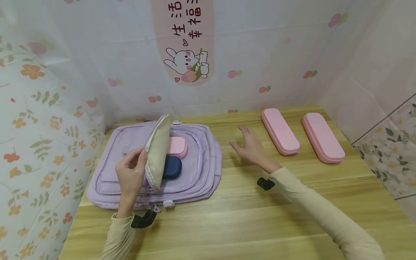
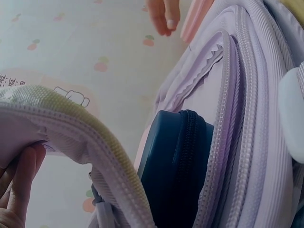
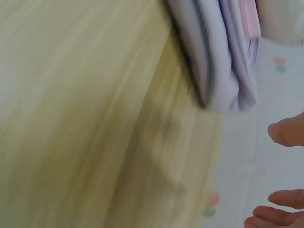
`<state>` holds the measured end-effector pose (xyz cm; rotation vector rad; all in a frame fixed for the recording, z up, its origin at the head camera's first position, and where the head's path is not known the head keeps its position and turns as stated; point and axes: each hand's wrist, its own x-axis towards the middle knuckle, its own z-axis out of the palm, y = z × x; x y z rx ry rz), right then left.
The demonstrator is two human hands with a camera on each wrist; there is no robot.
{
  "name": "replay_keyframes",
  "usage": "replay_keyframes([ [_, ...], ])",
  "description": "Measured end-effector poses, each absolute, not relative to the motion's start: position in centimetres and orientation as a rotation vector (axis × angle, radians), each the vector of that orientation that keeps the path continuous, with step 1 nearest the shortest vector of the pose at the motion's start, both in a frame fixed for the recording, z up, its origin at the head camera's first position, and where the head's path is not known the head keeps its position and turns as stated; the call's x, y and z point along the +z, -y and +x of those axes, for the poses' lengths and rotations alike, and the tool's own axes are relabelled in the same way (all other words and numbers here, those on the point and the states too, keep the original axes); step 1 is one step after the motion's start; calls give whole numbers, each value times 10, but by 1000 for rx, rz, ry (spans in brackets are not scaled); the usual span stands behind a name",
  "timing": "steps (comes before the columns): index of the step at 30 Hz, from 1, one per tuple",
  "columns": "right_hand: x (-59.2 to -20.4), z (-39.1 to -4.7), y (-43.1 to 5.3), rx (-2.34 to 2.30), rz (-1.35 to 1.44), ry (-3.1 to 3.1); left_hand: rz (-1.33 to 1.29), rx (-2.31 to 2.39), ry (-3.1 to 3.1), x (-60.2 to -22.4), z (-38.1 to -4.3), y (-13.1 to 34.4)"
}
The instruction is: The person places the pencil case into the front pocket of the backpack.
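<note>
A lavender backpack [image 1: 110,159] lies flat on the wooden table, its front pocket unzipped. My left hand [image 1: 130,171] pinches the edge of the pocket's cream-lined flap [image 1: 158,151] and holds it raised. Inside the pocket sit a pink zip case [image 1: 178,147] and a dark blue zip case [image 1: 172,167], both partly hidden behind the flap; the blue case [image 2: 175,156] also shows close up in the left wrist view. Between the backpack and two more pink cases, my right hand [image 1: 251,147] hovers over the table with fingers spread, holding nothing.
To the right lie two long pink cases, one nearer [image 1: 280,131] and one farther right [image 1: 323,138]. The wooden table [image 1: 240,224] runs back to a printed white curtain [image 1: 253,43]. Floral cloth [image 1: 39,144] hangs along the left side.
</note>
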<state>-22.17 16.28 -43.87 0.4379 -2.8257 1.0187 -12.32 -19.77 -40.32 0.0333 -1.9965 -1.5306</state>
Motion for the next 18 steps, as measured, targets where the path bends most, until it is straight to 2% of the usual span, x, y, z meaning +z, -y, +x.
replay_keyframes([
  [18,-457,-208,-266,924,79,2696,27,-1531,1990,-406,-122,197],
])
